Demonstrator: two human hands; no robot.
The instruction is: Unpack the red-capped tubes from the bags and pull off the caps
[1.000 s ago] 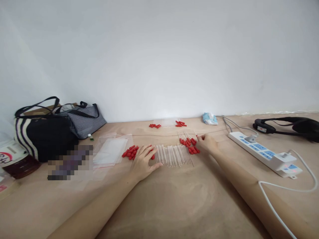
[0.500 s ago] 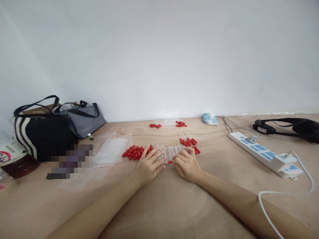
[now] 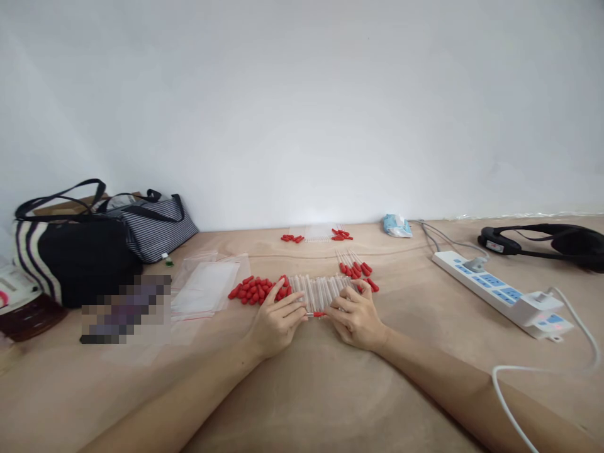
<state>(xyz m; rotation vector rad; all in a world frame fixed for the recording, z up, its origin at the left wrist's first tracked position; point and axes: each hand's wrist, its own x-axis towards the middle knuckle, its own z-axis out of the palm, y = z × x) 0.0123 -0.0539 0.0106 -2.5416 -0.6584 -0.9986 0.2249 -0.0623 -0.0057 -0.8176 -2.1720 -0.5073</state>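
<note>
My left hand [image 3: 279, 322] pinches the left end of a thin clear dropper tube [image 3: 310, 314] between thumb and fingers, its index finger near the red bulbs. My right hand [image 3: 355, 316] has its fingers closed round a red rubber bulb [image 3: 318, 314] at the tube's right end; how far the tube sits inside is hidden. Behind both hands lies a row of clear tubes [image 3: 318, 290] side by side. To the left is a heap of loose red bulbs [image 3: 255, 290]. Several droppers with red bulbs [image 3: 357, 268] lie behind my right hand.
Clear plastic bags [image 3: 207, 286] lie on the left, near a blurred dark object [image 3: 127, 311] and two bags, one black [image 3: 89, 258], one striped [image 3: 158, 229]. More red bulbs [image 3: 292, 238] are at the back. Right: a power strip [image 3: 495, 289], white cable [image 3: 542, 369], black headset [image 3: 561, 242], tissue pack [image 3: 397, 225].
My left hand has drawn slightly left and down, its fingers bunching closer together. More of the clear tube and red bulb shows between my hands. The view has shifted a little.
</note>
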